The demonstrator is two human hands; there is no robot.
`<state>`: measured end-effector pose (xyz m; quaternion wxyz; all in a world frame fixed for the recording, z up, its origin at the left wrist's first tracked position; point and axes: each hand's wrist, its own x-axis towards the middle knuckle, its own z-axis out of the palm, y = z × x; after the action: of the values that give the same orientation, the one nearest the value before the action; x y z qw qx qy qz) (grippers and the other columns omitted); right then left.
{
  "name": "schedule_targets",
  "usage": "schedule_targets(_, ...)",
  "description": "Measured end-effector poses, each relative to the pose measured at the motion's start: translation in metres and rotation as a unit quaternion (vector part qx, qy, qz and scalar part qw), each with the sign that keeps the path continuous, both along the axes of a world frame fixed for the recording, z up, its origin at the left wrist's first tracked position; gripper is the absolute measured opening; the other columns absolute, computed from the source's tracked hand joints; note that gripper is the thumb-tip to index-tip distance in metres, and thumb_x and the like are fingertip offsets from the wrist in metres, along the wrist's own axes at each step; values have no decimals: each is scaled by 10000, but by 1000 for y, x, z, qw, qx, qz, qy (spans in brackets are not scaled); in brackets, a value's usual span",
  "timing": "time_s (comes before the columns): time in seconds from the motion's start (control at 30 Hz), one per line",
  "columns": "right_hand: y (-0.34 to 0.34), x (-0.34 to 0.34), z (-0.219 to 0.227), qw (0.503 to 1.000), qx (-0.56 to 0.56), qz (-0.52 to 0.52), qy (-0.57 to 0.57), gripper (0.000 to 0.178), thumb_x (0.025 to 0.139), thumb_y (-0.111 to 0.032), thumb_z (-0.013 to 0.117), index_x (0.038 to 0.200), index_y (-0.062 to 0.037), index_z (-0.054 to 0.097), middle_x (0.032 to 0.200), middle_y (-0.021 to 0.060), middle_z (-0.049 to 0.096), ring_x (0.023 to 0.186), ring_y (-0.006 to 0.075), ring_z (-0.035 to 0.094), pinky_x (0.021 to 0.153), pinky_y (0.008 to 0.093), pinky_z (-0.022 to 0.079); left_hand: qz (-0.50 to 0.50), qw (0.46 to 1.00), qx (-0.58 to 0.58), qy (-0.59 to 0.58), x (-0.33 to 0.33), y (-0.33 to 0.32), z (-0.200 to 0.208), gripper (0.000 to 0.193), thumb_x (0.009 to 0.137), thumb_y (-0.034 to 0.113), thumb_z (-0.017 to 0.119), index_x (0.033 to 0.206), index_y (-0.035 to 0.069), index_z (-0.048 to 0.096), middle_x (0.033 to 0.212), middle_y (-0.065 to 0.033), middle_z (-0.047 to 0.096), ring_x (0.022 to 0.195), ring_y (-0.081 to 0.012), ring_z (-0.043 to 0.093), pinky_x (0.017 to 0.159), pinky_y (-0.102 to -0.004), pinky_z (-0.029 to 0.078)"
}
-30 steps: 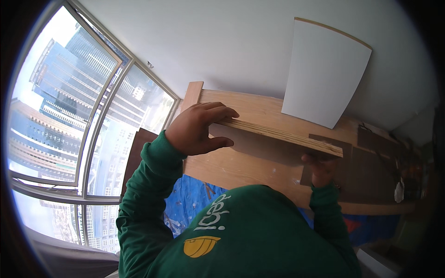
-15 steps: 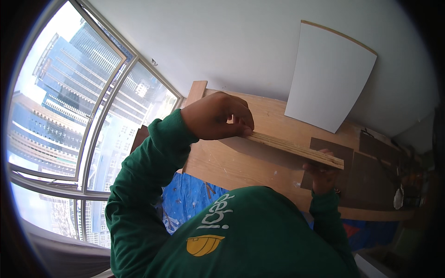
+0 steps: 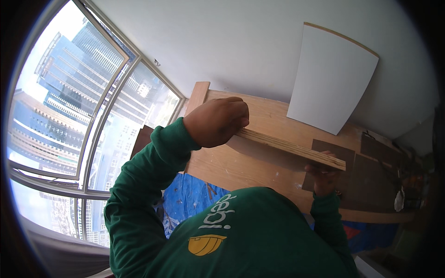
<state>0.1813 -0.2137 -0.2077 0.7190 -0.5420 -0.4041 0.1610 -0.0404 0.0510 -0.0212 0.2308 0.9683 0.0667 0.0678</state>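
Observation:
A plywood board [image 3: 287,147] with a layered edge is held tilted above the wooden bench, its narrow edge turned up toward me. My right hand [image 3: 323,178] grips its right end, with fingers behind the board and the thumb on the near face. My left hand [image 3: 217,121] is at the board's left end, fingers curled closed against the thumb. Whatever is in those fingers, if anything, is hidden, and the hand covers that corner of the board.
Beneath lies a long wooden bench [image 3: 208,160]. A white panel [image 3: 331,78] leans on the wall behind it. Dark brown boards [image 3: 371,178] lie at the right. A blue tarp [image 3: 187,194] covers the floor, and a large window [image 3: 69,116] stands at the left.
My left hand has turned and its fingers have curled in tighter at the board's left end, where a thumb-and-finger pinch showed before. My right hand keeps its grip; the board barely moves.

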Motion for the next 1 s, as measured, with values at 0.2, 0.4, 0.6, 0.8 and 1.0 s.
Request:
schedule_targets(0.2,-2,2,-7,1000,-3,7,-29,323,784,0,907,987,-25,658,1006,80,660,850,150,671,742,317,575,124,978,-128,-106,-14,-8,-8,144,1045,117,580,956,4,570,836,-132,604,775,-298,647,710,-420,525)
schedule_targets(0.4,-7,-2,-4,1000,-13,22,-1,331,795,-13,908,979,-32,634,1021,89,653,855,151,681,754,321,590,31,997,-59,-39,-24,11,1,151,1034,135,619,990,-4,660,845,-90,668,803,-211,694,676,-336,560)
schedule_targets(0.6,-6,-3,-4,1000,1,18,-17,329,806,-6,900,1006,-30,639,1008,87,658,852,154,690,743,314,591,-46,988,-130,69,-15,20,17,184,987,171,676,1038,18,765,900,-99,726,841,-220,718,740,-355,586)
schedule_targets(0.8,-9,-5,-6,1000,-1,17,-2,322,805,-27,907,1010,-26,658,998,82,660,854,151,676,734,311,580,-63,985,-52,151,2,17,33,131,974,144,675,957,43,758,889,-89,719,816,-221,715,742,-347,589)
schedule_targets(1.0,-8,-5,-4,1000,-12,9,-14,318,797,-49,920,985,-33,665,998,88,664,855,160,653,730,317,560,-23,991,86,100,-5,-2,17,139,975,116,571,888,13,604,857,-152,624,814,-370,642,786,-472,537)
